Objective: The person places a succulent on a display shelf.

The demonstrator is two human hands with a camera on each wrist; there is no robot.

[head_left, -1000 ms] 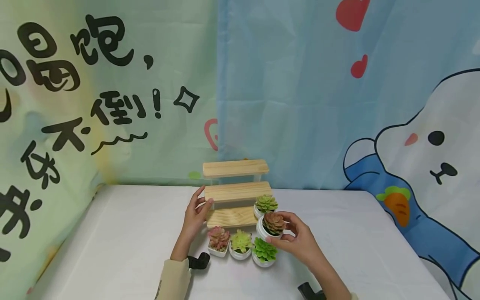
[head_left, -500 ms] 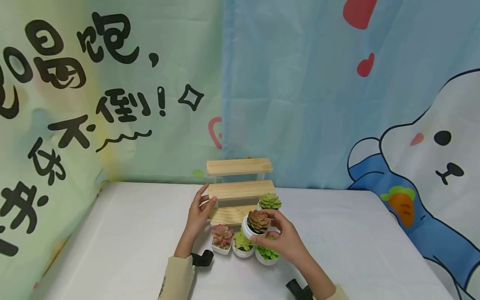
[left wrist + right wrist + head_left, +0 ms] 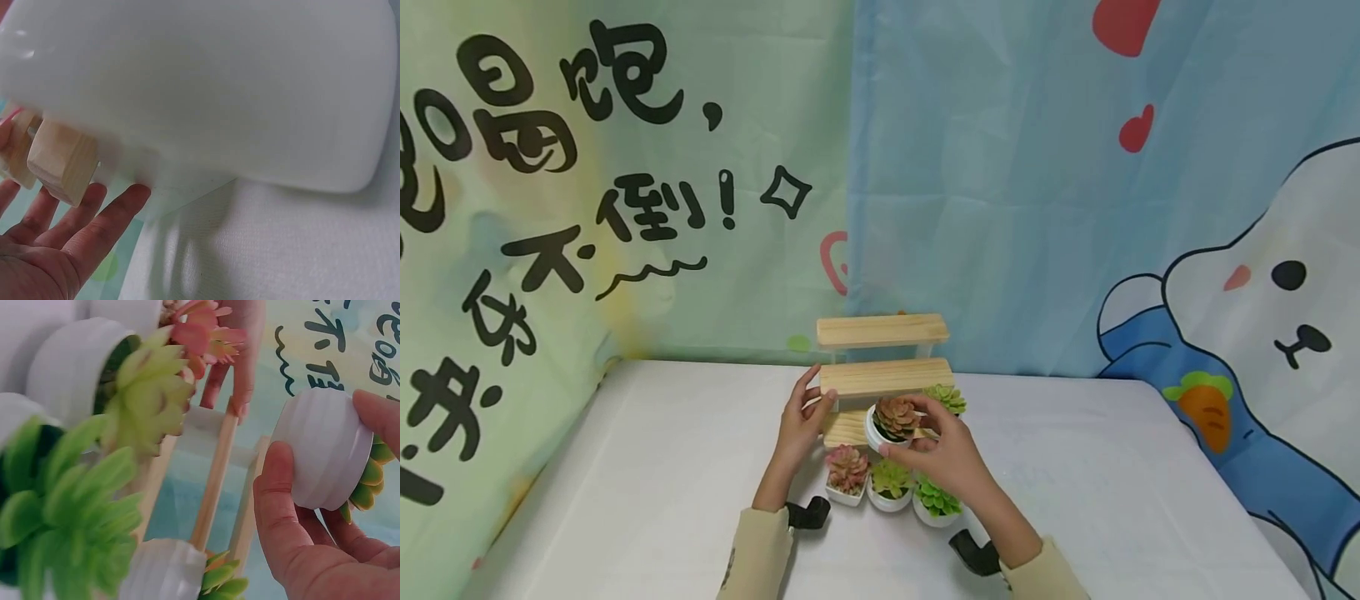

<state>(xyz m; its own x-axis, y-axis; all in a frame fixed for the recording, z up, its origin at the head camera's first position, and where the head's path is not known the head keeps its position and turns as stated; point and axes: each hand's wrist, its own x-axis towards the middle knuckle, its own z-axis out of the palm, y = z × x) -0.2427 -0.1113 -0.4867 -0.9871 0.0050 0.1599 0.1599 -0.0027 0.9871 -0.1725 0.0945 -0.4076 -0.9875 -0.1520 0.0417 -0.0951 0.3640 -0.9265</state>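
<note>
My right hand point(image 3: 946, 450) grips a potted succulent point(image 3: 897, 419) with reddish-brown leaves by its round white pot, thumb on one side and fingers on the other. It is held over the lowest board of a three-tier wooden plant stand point(image 3: 887, 377). At the stand's left end, my left hand point(image 3: 797, 425) holds the middle board, thumb in front and fingers behind. The left wrist view shows those fingers point(image 3: 103, 234) by the board's wooden end. On the right of the lowest board sits a green succulent point(image 3: 946, 398), partly hidden by my right hand.
In front of the stand, a pink succulent point(image 3: 847, 468) in a square white pot, a yellow-green succulent point(image 3: 891, 479) and a bright green succulent point(image 3: 937, 497) stand in a row on the white tablecloth point(image 3: 662, 475). A printed curtain point(image 3: 970, 208) hangs behind.
My right hand has carried the brown succulent left and farther back, from above the bright green plant to over the lowest board. My left hand keeps its hold on the stand.
</note>
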